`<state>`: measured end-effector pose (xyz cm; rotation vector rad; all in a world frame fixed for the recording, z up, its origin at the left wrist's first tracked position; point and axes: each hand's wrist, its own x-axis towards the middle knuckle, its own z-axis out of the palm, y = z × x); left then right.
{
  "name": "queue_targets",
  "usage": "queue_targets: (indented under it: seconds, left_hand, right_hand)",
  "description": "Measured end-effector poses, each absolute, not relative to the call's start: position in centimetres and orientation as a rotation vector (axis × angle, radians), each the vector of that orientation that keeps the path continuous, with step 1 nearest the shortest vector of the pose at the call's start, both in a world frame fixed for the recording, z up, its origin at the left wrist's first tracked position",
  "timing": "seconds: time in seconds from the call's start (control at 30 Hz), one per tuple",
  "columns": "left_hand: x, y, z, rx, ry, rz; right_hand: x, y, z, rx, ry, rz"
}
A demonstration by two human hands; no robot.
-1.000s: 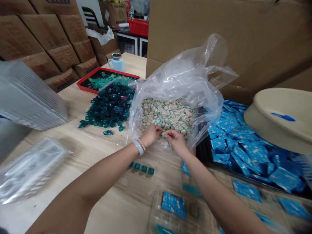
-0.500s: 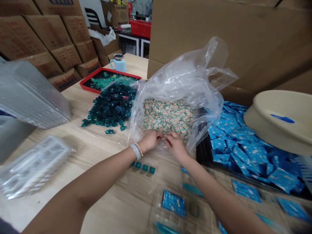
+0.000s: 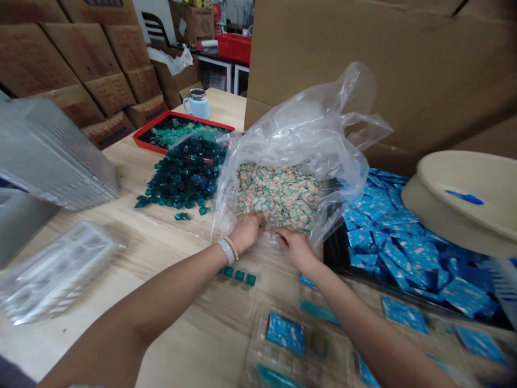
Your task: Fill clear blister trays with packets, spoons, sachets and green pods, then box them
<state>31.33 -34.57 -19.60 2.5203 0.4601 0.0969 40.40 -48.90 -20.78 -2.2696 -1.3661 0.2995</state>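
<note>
A clear plastic bag (image 3: 294, 129) lies open on the table, full of small flat pieces (image 3: 278, 188) patterned in pale orange, white and green. At the near edge of this pile my left hand (image 3: 247, 231) rests with its fingers curled together against the pieces. My right hand (image 3: 295, 247) is just to the right, a short gap away, with fingers bent and pressed together at the bag's front. Whatever lies between the fingertips of either hand is too small to make out. Below the left wrist, several dark green square pieces (image 3: 239, 276) sit in a row in clear plastic.
Left of the bag is a heap of dark green wrapped pieces (image 3: 183, 175), with a red-rimmed tray (image 3: 151, 145) and blue mug (image 3: 197, 105) behind. Blue packets (image 3: 416, 242) fill a black tray under a cream basin (image 3: 448, 215). Clear trays (image 3: 60, 269) stand left; filled ones (image 3: 258, 345) lie in front.
My hands were together at the near edge of the pile and have moved apart. The left has shifted slightly up and left, the right slightly to the right and down.
</note>
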Motion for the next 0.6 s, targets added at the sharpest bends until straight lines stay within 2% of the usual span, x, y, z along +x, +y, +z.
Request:
queue_targets:
  seconds: [0.43,0.6]
  left_hand:
    - [32.0,-33.8,-19.1,2.312,0.480,0.061]
    - [31.9,-33.2,-19.1,2.172,0.487,0.077]
  right_hand:
    - [40.6,-47.8,-20.9,-2.240,-1.381,0.302]
    - [40.3,-47.9,-20.5,-2.083,-1.299,0.248]
